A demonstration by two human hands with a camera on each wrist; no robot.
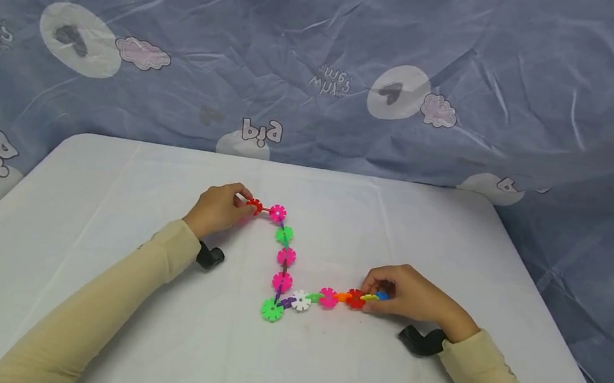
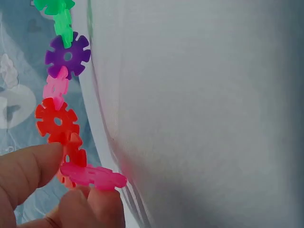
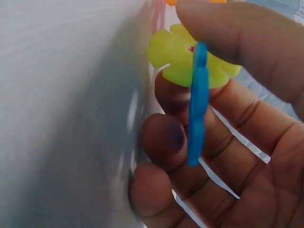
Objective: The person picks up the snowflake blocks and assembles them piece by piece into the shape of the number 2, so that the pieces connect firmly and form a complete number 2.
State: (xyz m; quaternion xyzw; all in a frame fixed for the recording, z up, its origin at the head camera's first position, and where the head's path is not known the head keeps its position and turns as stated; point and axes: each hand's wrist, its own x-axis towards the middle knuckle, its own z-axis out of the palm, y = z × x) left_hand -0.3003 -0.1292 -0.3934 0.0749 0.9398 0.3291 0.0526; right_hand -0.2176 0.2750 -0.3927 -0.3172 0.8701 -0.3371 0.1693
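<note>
A chain of interlocking notched plastic discs (image 1: pixel 286 257) lies on the white table in a bent L-like line, in pink, green, purple, white, orange and red. At its far left end my left hand (image 1: pixel 217 211) pinches a red disc (image 2: pixel 58 121). In the left wrist view a pink disc (image 2: pixel 95 176) sits at that end, by the fingertips. My right hand (image 1: pixel 415 298) grips the other end, with thumb and finger on a yellow disc (image 3: pixel 171 52). A blue disc (image 3: pixel 199 107) slotted into the yellow one stands edge-on in front of the curled fingers. A green disc (image 1: pixel 272 310) marks the chain's corner.
The white tabletop (image 1: pixel 147 345) has rounded far corners. Behind it hangs a grey-blue printed cloth (image 1: pixel 304 36), which also drops along the right side. Black curved pieces (image 1: pixel 210 257) show beneath both wrists.
</note>
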